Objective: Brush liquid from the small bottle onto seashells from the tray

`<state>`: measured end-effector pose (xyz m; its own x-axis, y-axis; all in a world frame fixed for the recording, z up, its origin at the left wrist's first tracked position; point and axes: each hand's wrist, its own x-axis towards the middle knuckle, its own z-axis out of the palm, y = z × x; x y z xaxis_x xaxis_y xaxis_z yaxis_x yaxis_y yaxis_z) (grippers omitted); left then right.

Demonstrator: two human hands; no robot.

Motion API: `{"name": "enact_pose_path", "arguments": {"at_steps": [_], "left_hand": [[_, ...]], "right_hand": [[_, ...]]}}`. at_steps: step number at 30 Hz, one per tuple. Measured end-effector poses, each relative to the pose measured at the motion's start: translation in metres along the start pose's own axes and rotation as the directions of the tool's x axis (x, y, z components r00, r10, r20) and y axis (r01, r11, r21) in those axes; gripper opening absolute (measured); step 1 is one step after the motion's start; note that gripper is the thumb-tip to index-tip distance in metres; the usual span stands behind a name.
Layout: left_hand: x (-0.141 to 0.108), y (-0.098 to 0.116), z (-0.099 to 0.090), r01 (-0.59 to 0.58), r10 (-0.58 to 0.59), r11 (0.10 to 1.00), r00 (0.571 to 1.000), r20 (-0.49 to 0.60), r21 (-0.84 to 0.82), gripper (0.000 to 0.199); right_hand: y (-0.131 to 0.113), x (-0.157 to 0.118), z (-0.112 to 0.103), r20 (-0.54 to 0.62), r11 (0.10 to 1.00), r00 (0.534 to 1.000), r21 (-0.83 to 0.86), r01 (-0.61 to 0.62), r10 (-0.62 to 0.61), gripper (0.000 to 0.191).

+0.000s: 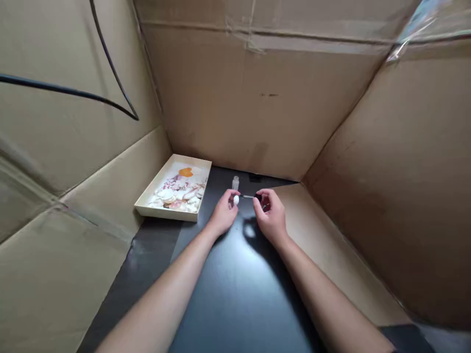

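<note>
My left hand (223, 214) is closed, with a small white rounded object (236, 200) pinched at its fingertips. Between the fingers of my right hand (271, 215) is the dark end of a thin stick (248, 196), whose pale stem points left. The stick's other end reaches close to the white object; whether they touch I cannot tell. Just beyond my left fingertips stands a small clear glass bottle (235, 183), upright on the dark tabletop (228, 294), with no cap visible on its neck.
A shallow cream tray (172, 214) with a picture of shells and an orange shape on its inside sits back left. Cardboard walls (235, 98) enclose the table on three sides. Black cable (73, 91) hangs at upper left. A cardboard sheet (331, 255) lies along the right.
</note>
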<state>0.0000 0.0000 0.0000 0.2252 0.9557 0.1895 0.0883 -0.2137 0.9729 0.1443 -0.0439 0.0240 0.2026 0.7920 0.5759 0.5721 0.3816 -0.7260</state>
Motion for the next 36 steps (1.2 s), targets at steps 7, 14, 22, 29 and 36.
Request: {"name": "enact_pose_path", "arguments": {"at_steps": [7,14,22,29,36], "left_hand": [[-0.0001,-0.0038,0.0001,-0.005,0.004,0.999,1.000,-0.008,-0.052,0.035],[0.0006,-0.0032,0.0011,0.031,-0.034,0.995,0.999,-0.023,-0.099,0.034],[0.0013,-0.0021,0.0020,0.062,-0.068,0.989,0.997,-0.038,-0.135,0.035],[0.0008,-0.0023,0.0020,0.092,-0.099,0.985,0.994,-0.041,-0.148,0.030],[0.0012,-0.0016,0.0001,0.103,-0.109,0.987,0.993,-0.041,-0.127,0.030]], "right_hand": [[0.0007,-0.0003,0.0002,0.045,1.000,0.999,0.000,-0.027,0.027,0.015],[-0.0017,-0.0002,-0.0005,0.065,1.000,0.997,-0.001,-0.028,0.028,0.015],[-0.0015,-0.0003,-0.0001,0.062,1.000,0.998,0.006,-0.031,0.030,0.015],[-0.0004,-0.0002,0.0000,0.058,0.999,0.997,0.001,-0.053,0.053,0.015],[-0.0017,-0.0008,-0.0003,0.066,0.998,0.997,0.037,-0.047,0.045,0.014]]}}
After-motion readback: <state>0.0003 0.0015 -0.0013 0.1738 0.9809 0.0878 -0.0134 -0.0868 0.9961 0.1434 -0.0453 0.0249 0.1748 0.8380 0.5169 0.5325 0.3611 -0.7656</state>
